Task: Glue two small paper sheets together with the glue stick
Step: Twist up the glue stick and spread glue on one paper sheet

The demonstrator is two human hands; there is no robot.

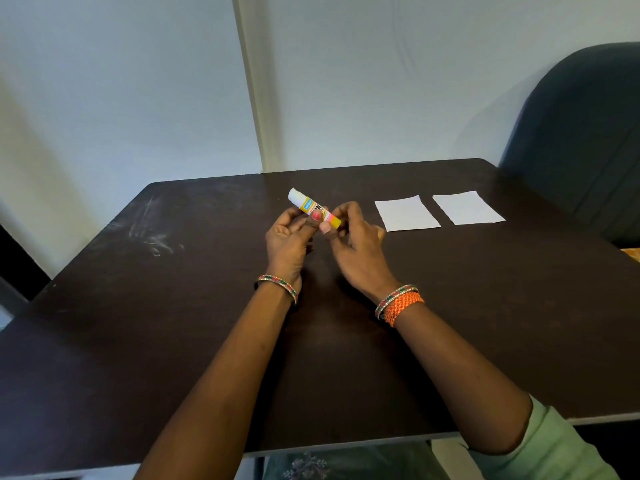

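Both hands, left hand (289, 233) and right hand (356, 237), gripped capped glue stick (313, 210); sheets (407, 213) untouched. Step: uncapping. Next: pull cap (296, 196).

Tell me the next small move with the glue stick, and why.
Probably pull the white cap off. The glue stick is held above the table by the left hand with the right hand at its yellow end, cap apparently on, and both paper sheets lie untouched.

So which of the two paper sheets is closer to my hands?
The left paper sheet, lying just beyond the right hand; the other sheet lies farther right.
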